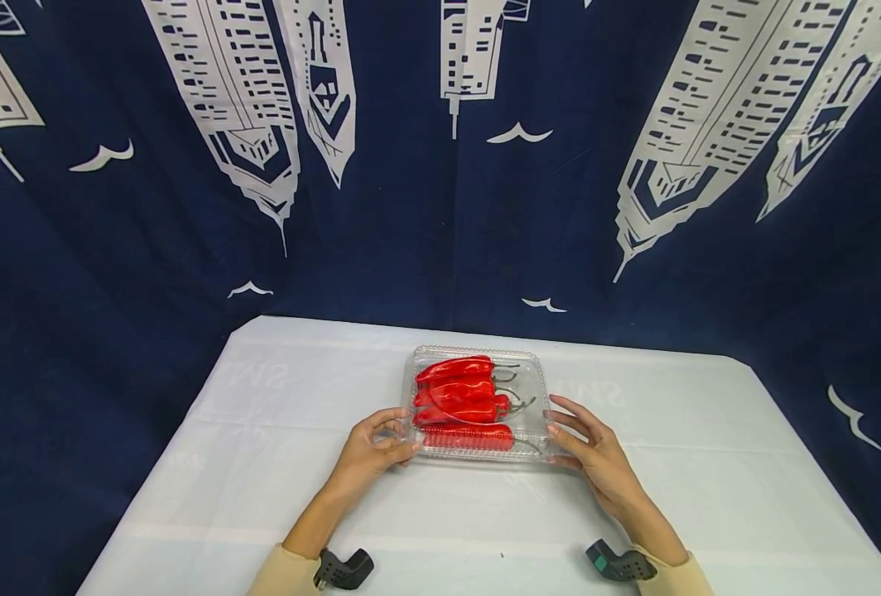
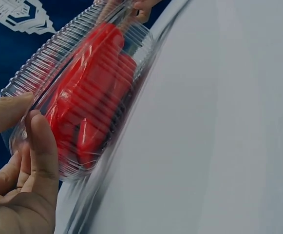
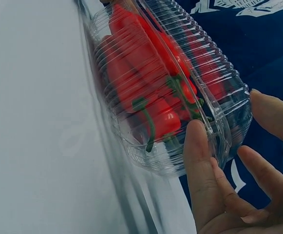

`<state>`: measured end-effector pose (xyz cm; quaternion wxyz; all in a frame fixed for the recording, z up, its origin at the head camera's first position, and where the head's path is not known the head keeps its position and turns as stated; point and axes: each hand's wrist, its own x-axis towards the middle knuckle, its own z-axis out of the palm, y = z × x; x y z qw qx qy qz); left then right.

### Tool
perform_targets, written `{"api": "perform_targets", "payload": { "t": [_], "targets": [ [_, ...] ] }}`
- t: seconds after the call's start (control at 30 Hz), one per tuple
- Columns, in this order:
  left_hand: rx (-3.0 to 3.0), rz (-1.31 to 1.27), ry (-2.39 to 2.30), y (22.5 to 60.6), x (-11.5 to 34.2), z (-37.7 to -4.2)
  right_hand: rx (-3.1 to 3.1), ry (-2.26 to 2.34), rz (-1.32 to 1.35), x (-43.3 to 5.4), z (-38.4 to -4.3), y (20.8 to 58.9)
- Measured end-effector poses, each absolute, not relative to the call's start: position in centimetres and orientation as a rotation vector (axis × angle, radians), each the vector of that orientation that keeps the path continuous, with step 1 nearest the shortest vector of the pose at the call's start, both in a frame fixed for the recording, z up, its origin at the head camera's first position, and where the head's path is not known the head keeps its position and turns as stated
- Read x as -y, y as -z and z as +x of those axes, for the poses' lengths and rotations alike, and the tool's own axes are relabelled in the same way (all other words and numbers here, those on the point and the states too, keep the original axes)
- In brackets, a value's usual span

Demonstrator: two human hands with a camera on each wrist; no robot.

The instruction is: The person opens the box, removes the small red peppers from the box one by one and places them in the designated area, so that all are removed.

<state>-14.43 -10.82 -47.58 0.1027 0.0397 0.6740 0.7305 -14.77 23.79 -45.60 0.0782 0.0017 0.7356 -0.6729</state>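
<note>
A clear plastic clamshell container (image 1: 530, 389) with a ribbed rim holds several long red peppers (image 1: 459, 389) with green stems. Its lid lies over the peppers. At the container's left end, my left hand (image 1: 373, 447) pinches the rim between thumb and fingers; the left wrist view shows this grip (image 2: 29, 161) up close. My right hand (image 1: 597, 455) holds the opposite end, fingers spread along the corner and side. In the right wrist view, fingertips (image 3: 197, 136) press at the rim seam. Pepper stems (image 3: 151, 122) point toward the right hand.
The container is over the middle of a white-covered table (image 1: 299, 389). Behind the table hangs a dark blue cloth (image 1: 411, 248) printed with white buildings and birds. Dark wrist devices (image 1: 347, 569) sit at both cuffs.
</note>
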Motion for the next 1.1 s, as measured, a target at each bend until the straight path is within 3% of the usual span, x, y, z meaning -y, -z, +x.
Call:
{"api": "perform_targets", "payload": {
  "t": [0.3,1.1],
  "targets": [
    [-2.091,0.004,-2.142,47.3,10.2,-13.6,-2.197,2.026,-0.002,-23.8,-14.7,45.6],
    [-2.201,0.014,-2.169,47.1,9.3,-12.3,-2.210,2.003,-0.028,-23.9,-14.7,45.7]
  ]
}}
